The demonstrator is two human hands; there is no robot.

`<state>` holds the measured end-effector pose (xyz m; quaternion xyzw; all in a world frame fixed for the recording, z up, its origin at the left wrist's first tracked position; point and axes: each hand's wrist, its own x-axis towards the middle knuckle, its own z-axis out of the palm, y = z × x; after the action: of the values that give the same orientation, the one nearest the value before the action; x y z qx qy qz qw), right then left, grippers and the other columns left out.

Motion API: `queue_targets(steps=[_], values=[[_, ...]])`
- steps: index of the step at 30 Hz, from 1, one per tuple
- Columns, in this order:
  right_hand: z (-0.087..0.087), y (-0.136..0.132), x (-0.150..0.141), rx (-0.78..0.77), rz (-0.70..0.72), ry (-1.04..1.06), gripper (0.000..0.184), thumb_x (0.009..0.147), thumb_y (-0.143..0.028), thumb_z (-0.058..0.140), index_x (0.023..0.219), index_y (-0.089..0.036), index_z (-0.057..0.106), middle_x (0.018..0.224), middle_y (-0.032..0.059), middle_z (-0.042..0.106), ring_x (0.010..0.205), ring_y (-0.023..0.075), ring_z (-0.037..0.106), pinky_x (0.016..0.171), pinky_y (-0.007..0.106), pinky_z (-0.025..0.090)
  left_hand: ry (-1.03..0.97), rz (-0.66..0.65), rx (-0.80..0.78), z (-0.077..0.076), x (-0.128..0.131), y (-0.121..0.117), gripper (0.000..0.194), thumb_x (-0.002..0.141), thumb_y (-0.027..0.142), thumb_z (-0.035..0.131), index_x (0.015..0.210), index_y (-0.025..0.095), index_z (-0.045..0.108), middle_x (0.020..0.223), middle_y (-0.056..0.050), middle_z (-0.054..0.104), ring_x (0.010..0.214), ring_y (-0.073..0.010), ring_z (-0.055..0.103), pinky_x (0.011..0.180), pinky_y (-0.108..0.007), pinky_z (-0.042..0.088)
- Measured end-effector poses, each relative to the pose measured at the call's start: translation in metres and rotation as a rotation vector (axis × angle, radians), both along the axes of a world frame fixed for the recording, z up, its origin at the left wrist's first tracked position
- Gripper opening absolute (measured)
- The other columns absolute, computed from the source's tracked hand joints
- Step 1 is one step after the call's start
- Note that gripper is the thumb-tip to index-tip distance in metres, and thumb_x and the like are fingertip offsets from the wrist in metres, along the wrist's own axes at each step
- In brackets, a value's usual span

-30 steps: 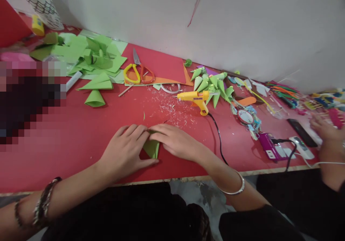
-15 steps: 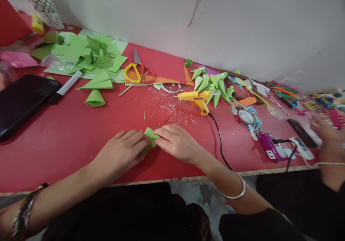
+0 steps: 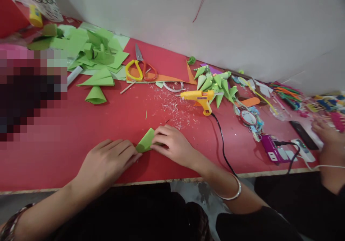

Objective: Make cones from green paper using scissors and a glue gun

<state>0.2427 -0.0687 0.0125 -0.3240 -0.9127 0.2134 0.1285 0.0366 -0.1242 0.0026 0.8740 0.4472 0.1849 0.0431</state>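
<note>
A folded piece of green paper (image 3: 145, 141) lies low over the red table between my two hands. My left hand (image 3: 109, 160) has its fingertips closed on the paper's lower left corner. At the paper's right side, my right hand (image 3: 172, 146) pinches it with curled fingers that cover that end. Beyond my hands sits a yellow hot glue gun (image 3: 198, 98), its nozzle pointing left. Two larger green paper cones, a long one (image 3: 98, 78) and a short one (image 3: 96, 96), rest to the left.
Green paper scraps (image 3: 78, 47) are heaped at the back left near scissors (image 3: 140, 66). Several small green cones (image 3: 212, 81) are piled behind the glue gun. A black cord (image 3: 222, 138) runs to the table edge. At far right, another person's hand (image 3: 327, 131) is near a purple power adapter (image 3: 272, 149).
My left hand has slid left and down along the green paper, exposing more of it. The paper has turned from under both hands to a slanted strip. My right hand stays near its place.
</note>
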Motion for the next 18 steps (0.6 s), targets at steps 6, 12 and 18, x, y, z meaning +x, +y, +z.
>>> queue_targets(steps=[6, 12, 18], values=[[-0.005, -0.002, -0.006, 0.018, -0.071, -0.013, 0.022, 0.082, -0.034, 0.051, 0.074, -0.015, 0.057, 0.08, 0.0028, 0.053, 0.075, 0.0131, 0.044, 0.07, 0.025, 0.035, 0.107, 0.125, -0.065, -0.002, -0.006, -0.002, 0.033, 0.086, 0.038, 0.037, 0.064, 0.018, 0.05, 0.061, 0.0, 0.055, 0.056, -0.0165, 0.051, 0.06, -0.032, 0.031], [-0.008, -0.001, -0.006, 0.017, -0.088, -0.026, 0.02, 0.081, -0.032, 0.054, 0.074, -0.014, 0.056, 0.081, 0.0028, 0.053, 0.076, 0.0133, 0.043, 0.069, 0.025, 0.035, 0.019, 0.174, -0.309, 0.003, -0.011, 0.006, 0.027, 0.08, 0.04, 0.048, 0.063, 0.02, 0.051, 0.068, 0.002, 0.057, 0.063, -0.0145, 0.051, 0.066, -0.032, 0.029], [-0.01, -0.001, -0.006, 0.041, -0.084, -0.021, 0.019, 0.079, -0.032, 0.056, 0.073, -0.014, 0.055, 0.082, 0.0024, 0.053, 0.076, 0.0134, 0.043, 0.069, 0.025, 0.034, -0.001, 0.218, -0.361, 0.001, -0.02, 0.014, 0.026, 0.076, 0.043, 0.053, 0.096, 0.026, 0.054, 0.105, -0.003, 0.055, 0.096, -0.0234, 0.051, 0.076, -0.038, 0.03]])
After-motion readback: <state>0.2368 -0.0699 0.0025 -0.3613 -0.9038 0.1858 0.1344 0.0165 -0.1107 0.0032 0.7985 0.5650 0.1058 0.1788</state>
